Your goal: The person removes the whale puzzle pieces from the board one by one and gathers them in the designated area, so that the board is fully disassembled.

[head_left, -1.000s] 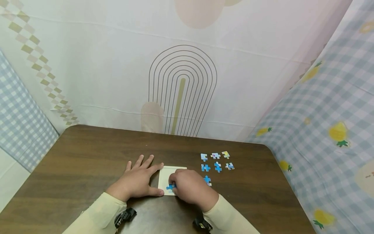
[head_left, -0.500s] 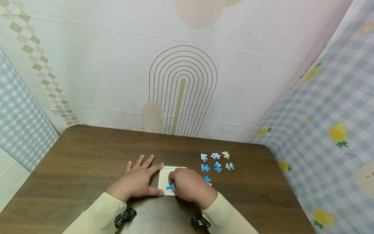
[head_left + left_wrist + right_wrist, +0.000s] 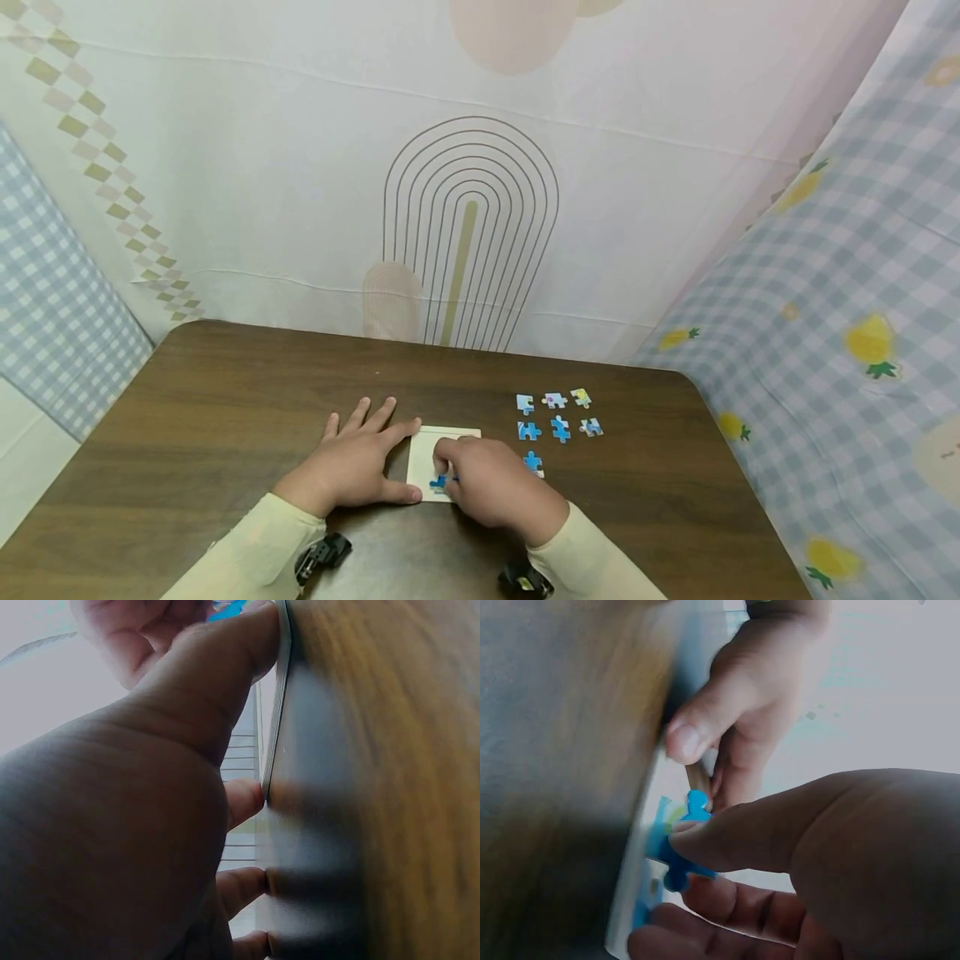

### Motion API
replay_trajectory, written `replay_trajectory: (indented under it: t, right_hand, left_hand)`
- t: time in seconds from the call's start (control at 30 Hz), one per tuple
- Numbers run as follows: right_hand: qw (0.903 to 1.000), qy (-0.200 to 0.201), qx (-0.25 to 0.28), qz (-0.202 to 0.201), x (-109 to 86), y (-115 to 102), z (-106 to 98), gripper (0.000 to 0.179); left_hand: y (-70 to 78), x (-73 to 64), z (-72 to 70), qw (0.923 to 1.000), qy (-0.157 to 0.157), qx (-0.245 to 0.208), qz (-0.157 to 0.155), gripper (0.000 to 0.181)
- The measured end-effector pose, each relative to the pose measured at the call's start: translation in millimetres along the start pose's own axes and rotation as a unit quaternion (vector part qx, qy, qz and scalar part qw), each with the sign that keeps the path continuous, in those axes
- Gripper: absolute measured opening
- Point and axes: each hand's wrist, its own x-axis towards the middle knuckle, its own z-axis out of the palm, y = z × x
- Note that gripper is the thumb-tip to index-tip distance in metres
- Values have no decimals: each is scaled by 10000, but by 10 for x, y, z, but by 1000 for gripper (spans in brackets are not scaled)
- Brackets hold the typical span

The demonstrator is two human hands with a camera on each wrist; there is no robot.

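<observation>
My left hand [image 3: 348, 467] lies spread on the table, its thumb and index fingertip at the left edge of a small cream puzzle board [image 3: 423, 454]. The left wrist view shows that thumb [image 3: 255, 637] against the board's edge. Over the lower part of the board, my right hand [image 3: 502, 483] pinches a blue puzzle piece [image 3: 676, 877] between thumb and fingers. In the right wrist view the piece is tilted above the board, with more blue [image 3: 643, 904] on the board below it. The right hand hides the board's right side in the head view.
Several loose puzzle pieces lie to the right of the board, among them a blue one [image 3: 560, 428] and a yellow one [image 3: 581, 397]. Another blue piece [image 3: 533, 461] is close beside the right hand. The brown table [image 3: 247, 392] ends at a curtain behind.
My right hand has shifted slightly to the right with the pinched puzzle piece, and its wrist has turned a little. The left hand and the loose pieces have stayed put.
</observation>
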Motion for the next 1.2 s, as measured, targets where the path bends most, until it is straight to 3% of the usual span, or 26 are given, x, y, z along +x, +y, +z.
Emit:
replay_trajectory:
  t: [0.4,0.87,1.2]
  right_hand:
    - [9929,-319,1130,-199,-167,185,-184,14]
    - [9887,-435,1434,-59,-315,426,-274,12]
    - [9892,-434,1387,168,-493,883,-488,8]
  left_hand:
    - [-13,35,26,9999,13,91,-47,106]
    - [-11,24,32,10000,0,60,-76,107]
    - [-6,31,20,9999,-43,46,-89,107]
